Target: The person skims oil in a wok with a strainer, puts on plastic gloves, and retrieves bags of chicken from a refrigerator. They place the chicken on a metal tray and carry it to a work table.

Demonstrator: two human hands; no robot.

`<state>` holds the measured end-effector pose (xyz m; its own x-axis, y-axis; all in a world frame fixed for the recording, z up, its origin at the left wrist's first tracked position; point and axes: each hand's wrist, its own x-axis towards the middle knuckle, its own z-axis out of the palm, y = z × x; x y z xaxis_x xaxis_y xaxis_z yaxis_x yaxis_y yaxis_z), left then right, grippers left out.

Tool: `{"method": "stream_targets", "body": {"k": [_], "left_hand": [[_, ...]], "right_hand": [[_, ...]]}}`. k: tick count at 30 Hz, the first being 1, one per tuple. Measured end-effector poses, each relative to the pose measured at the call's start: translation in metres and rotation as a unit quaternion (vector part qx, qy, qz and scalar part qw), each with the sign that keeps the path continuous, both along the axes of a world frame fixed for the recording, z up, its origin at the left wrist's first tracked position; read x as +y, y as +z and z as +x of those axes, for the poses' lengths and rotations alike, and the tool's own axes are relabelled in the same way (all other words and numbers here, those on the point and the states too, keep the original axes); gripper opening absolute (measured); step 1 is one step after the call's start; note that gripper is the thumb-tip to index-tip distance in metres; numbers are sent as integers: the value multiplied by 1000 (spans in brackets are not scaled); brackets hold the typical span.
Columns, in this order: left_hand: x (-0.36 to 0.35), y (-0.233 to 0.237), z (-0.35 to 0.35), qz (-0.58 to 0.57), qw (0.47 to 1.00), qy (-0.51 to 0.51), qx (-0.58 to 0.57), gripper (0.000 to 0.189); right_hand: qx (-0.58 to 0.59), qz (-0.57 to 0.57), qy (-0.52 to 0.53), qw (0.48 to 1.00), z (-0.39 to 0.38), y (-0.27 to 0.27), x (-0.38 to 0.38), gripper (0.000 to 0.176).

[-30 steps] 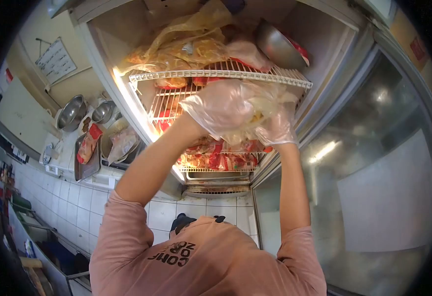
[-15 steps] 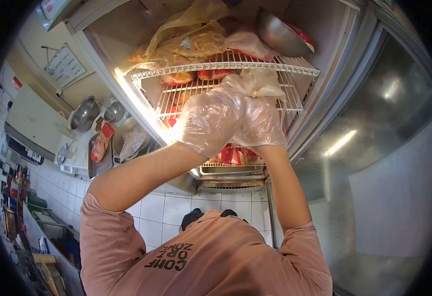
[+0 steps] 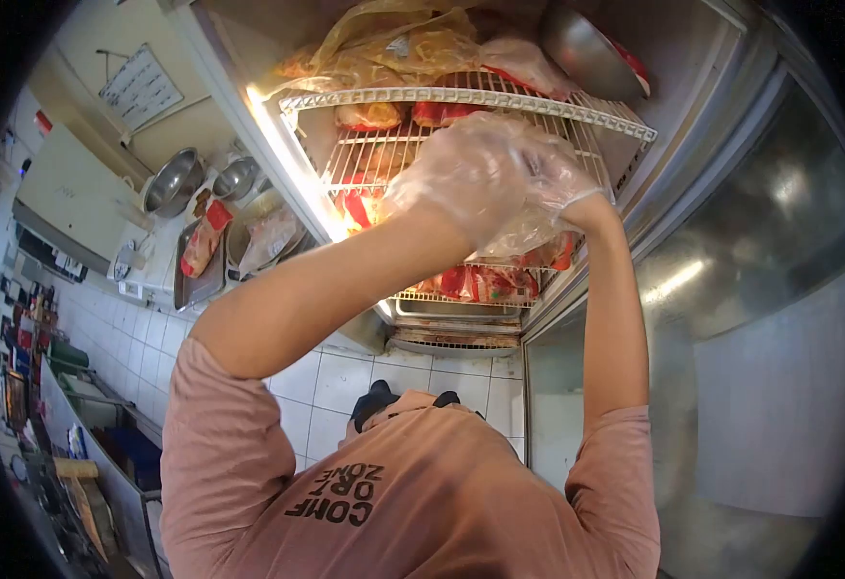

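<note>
Both of my hands wear loose clear plastic gloves and meet in front of the open fridge's wire shelves. My left hand [image 3: 476, 174] is bent over with its back toward me, hiding most of its fingers. Close against it, my right hand [image 3: 562, 179] has its fingers curled inward. A translucent plastic bag [image 3: 519, 236] hangs below and between the hands, gathered in them; its contents cannot be made out. Behind the hands, red-and-clear packs of meat [image 3: 360, 206] lie on the middle wire shelf [image 3: 345, 159].
The upper wire shelf [image 3: 461, 95] holds a yellowish plastic bag [image 3: 398, 43] and a tilted steel bowl [image 3: 591, 53]. More red packs [image 3: 480, 283] lie lower down. The fridge door [image 3: 731, 241] stands open at right. Bowls [image 3: 174, 183] and a tray [image 3: 201, 275] sit on the left counter.
My hands have shifted right and slightly up relative to the shelves. The whitish bag top above them has dropped from sight, and translucent plastic now hangs below. The view has shifted slightly.
</note>
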<state>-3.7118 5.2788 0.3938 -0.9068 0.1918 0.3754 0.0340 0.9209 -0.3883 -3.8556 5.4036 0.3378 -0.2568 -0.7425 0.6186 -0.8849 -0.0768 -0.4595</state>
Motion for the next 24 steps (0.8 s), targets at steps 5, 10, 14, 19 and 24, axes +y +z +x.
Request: {"method": "stream_targets", "body": {"k": [5,10,14,19,24], "left_hand": [[-12,19,-39,114,981,-22,-158,30],[-11,19,-46,58,983,26,-170,27],[-6,7,-45,60,987,59,-135,28],[-15,0,-37,55,986,46,-150,28],[-40,2,-33,56,976,8,-210,29]], "right_hand": [[-183,-10,-37,982,11,-17,-6,58],[10,-125,-82,989,26,-27,-22,80],[-19,-50,-119,991,36,-29,-18,79],[23,-56,-128,990,33,-37,-16,65],[27,28,-125,991,35,-34,-12,51]]}}
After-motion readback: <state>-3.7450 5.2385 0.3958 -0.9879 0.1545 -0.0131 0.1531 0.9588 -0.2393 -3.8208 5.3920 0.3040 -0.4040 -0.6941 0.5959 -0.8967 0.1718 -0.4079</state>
